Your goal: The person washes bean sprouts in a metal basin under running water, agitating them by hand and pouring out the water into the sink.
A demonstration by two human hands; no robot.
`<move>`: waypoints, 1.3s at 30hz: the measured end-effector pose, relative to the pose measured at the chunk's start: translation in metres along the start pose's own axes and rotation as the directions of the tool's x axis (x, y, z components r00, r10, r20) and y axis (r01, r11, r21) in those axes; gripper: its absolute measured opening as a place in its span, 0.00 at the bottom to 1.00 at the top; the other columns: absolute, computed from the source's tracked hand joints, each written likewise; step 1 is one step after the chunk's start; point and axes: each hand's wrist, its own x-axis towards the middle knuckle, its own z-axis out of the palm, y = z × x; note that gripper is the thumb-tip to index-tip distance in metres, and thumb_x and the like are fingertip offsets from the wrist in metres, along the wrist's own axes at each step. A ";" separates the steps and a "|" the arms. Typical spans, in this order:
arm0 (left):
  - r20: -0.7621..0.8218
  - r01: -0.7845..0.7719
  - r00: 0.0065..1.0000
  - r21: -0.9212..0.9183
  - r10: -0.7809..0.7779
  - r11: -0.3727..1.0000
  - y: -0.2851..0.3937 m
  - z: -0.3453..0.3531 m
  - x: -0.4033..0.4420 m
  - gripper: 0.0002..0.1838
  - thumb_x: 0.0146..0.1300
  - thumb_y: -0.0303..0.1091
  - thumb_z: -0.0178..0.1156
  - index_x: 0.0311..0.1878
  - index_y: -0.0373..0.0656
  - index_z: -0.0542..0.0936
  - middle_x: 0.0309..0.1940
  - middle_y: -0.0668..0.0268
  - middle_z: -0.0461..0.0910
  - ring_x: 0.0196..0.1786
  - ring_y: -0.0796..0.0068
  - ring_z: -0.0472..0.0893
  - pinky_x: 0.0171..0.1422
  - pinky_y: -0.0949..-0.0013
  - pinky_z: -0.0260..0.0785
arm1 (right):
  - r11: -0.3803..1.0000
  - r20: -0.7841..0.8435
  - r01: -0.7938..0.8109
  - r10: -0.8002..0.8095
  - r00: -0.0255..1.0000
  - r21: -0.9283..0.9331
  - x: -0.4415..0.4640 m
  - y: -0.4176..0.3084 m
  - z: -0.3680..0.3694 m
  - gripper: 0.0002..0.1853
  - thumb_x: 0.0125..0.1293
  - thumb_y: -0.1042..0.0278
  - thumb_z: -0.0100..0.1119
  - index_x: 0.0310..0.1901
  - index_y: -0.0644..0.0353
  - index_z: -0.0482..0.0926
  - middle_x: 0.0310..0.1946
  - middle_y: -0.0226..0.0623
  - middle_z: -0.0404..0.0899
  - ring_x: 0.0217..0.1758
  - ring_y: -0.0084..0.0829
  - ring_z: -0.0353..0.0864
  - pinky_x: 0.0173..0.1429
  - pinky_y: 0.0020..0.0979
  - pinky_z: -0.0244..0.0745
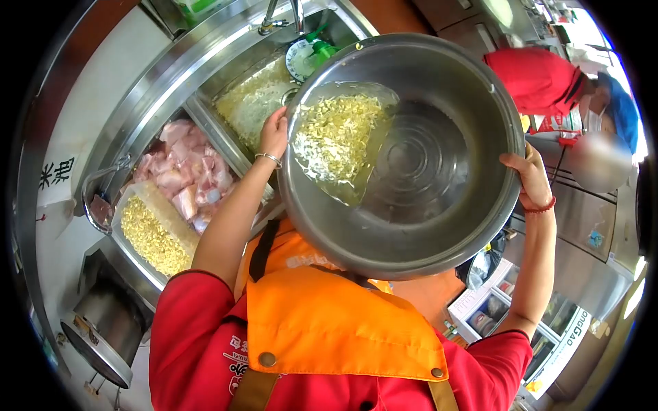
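A large grey metal basin [432, 233] is held up in front of me, tilted down toward the left. Water and small chopped pale-yellow pieces [336, 130] have gathered on its lower left side; their exact kind I cannot tell. My left hand [274, 134] grips the left rim, beside the sink. On the right rim, my right hand [530, 179] is closed, thumb on the inside. Beyond the left rim, cloudy water with pale bits [255, 96] lies in a sink compartment. A white tub of similar yellow pieces [152, 234] stands left of my forearm.
Raw meat chunks [188, 164] fill the other sink compartment. A faucet [282, 17] rises behind, near a patterned dish [300, 60] and a green bottle [323, 51]. A metal pot [103, 335] stands lower left. A co-worker in a red shirt [534, 81] is at right.
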 end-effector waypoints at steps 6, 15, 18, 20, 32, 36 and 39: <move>0.021 0.037 0.999 -0.246 -0.033 0.969 -0.007 -0.001 0.005 0.18 0.74 0.34 0.52 0.64 0.43 0.76 0.56 0.59 0.81 0.54 0.70 0.80 0.62 0.70 0.70 | 0.999 -0.015 -0.012 0.011 1.000 -0.044 0.005 0.000 -0.004 0.26 0.53 0.80 0.59 0.57 0.69 0.74 0.42 0.37 0.82 0.40 0.28 0.82 0.47 0.28 0.78; -0.044 0.125 0.987 -0.399 -0.155 0.908 -0.007 0.010 0.019 0.15 0.70 0.40 0.62 0.51 0.38 0.80 0.48 0.64 0.82 0.48 0.74 0.80 0.55 0.72 0.71 | 0.999 0.004 -0.040 0.040 0.999 -0.019 0.001 -0.007 0.003 0.21 0.54 0.78 0.61 0.52 0.69 0.76 0.39 0.39 0.83 0.38 0.30 0.83 0.46 0.29 0.79; 0.064 0.216 0.973 -0.600 -0.223 0.770 -0.017 0.004 0.035 0.15 0.69 0.40 0.63 0.51 0.39 0.80 0.47 0.65 0.82 0.47 0.74 0.80 0.55 0.71 0.71 | 0.999 0.024 -0.040 0.040 0.999 -0.026 0.004 -0.004 -0.003 0.21 0.55 0.78 0.61 0.52 0.70 0.76 0.39 0.39 0.83 0.37 0.29 0.83 0.45 0.29 0.79; 0.156 0.285 0.957 -0.649 -0.243 0.706 -0.017 -0.001 0.040 0.13 0.68 0.33 0.63 0.52 0.39 0.80 0.46 0.64 0.81 0.46 0.74 0.79 0.53 0.71 0.73 | 0.999 0.020 -0.040 0.041 0.999 -0.020 0.004 -0.004 -0.002 0.21 0.55 0.78 0.60 0.52 0.70 0.76 0.39 0.39 0.83 0.37 0.29 0.83 0.44 0.29 0.79; 0.021 0.193 0.961 -0.767 -0.277 0.612 -0.002 0.007 0.028 0.15 0.69 0.22 0.52 0.56 0.36 0.78 0.52 0.58 0.80 0.54 0.68 0.80 0.58 0.68 0.75 | 1.000 0.001 -0.024 0.024 1.000 -0.017 0.003 0.001 -0.003 0.20 0.56 0.78 0.60 0.52 0.71 0.76 0.38 0.38 0.82 0.37 0.28 0.82 0.45 0.29 0.78; -0.068 0.114 0.976 -0.648 -0.207 0.753 0.007 0.011 0.022 0.11 0.68 0.28 0.59 0.52 0.37 0.81 0.50 0.63 0.82 0.54 0.73 0.79 0.60 0.71 0.71 | 1.000 0.030 -0.007 0.007 1.000 -0.009 0.000 -0.005 0.002 0.19 0.56 0.77 0.60 0.51 0.71 0.76 0.39 0.37 0.83 0.37 0.26 0.82 0.44 0.28 0.78; -0.076 0.144 0.958 -0.704 -0.276 0.695 0.001 0.009 0.025 0.11 0.66 0.29 0.63 0.50 0.37 0.82 0.47 0.64 0.82 0.52 0.74 0.78 0.59 0.72 0.69 | 1.000 0.023 -0.008 0.009 1.000 -0.026 -0.001 -0.007 0.005 0.19 0.56 0.77 0.60 0.51 0.70 0.76 0.39 0.37 0.83 0.37 0.26 0.82 0.44 0.28 0.78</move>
